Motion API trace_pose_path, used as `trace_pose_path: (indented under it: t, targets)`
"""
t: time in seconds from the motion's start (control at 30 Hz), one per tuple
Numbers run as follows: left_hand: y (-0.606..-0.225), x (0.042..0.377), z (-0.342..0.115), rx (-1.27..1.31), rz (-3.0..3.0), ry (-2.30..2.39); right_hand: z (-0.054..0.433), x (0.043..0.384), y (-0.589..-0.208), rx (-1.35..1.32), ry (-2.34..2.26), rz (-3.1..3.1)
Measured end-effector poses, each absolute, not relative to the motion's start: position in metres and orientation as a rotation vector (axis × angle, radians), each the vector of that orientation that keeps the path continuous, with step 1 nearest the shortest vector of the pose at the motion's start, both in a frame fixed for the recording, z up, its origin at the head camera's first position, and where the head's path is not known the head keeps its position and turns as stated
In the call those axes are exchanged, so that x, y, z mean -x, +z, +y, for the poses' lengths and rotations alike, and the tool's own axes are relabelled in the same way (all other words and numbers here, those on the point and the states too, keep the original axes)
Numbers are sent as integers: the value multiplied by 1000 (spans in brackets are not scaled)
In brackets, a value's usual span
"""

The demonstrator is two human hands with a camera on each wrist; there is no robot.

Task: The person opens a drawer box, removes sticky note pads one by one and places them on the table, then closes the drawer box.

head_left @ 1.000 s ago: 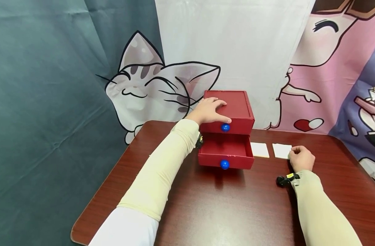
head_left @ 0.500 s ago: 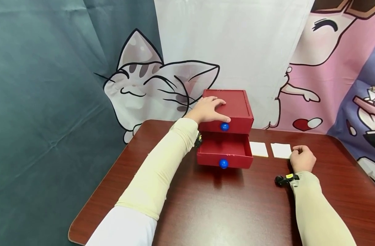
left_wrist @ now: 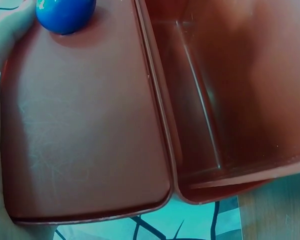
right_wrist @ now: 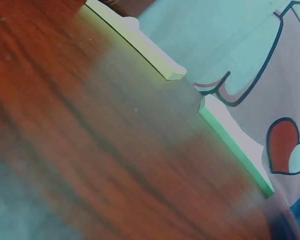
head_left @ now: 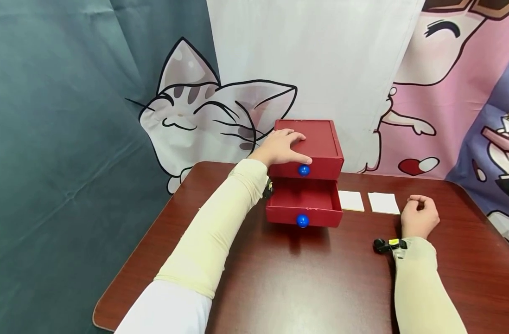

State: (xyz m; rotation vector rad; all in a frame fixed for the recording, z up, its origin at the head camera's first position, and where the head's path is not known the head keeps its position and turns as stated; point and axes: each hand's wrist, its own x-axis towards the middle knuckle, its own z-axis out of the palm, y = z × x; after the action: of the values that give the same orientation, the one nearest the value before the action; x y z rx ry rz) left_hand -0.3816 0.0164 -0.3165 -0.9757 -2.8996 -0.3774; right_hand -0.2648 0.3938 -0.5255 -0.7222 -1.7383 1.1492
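My left hand (head_left: 281, 147) rests on the top of a red two-drawer box (head_left: 317, 137). Its fingers spread over the left part of the top, and the thumb lies at the front edge just above the upper blue knob (head_left: 304, 170). Below, the lower drawer (head_left: 303, 216) is pulled out, showing its bare red inside (left_wrist: 250, 90). To the right, my right hand (head_left: 420, 217) is low over the table, fingers loosely curled with nothing visible in them. Just left of it lies a white-topped note pad (head_left: 383, 203), whose side looks green in the right wrist view.
A second note pad (head_left: 351, 201), yellowish at its side, lies between the box and the first pad. Everything stands on a dark brown table (head_left: 334, 278). Behind its far edge hangs a printed cloth backdrop (head_left: 321, 55).
My right hand has drawn away to the right from the nearer note pad, and its fingers show more of a gap. The left hand stays on the box; the drawer has not moved.
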Motion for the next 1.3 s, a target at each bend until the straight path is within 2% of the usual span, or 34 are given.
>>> trace_pose_path:
  t: [0.57, 0.83, 1.3]
  targets:
    - [-314, 380, 17, 983, -2913, -397, 362, 263, -477, 234, 1064, -1726]
    - [-312, 377, 16, 983, -2912, -417, 338, 257, -440, -22, 1013, -1714]
    - [-313, 376, 18, 980, -2904, -387, 258, 228, -386, -848, 866, -1768]
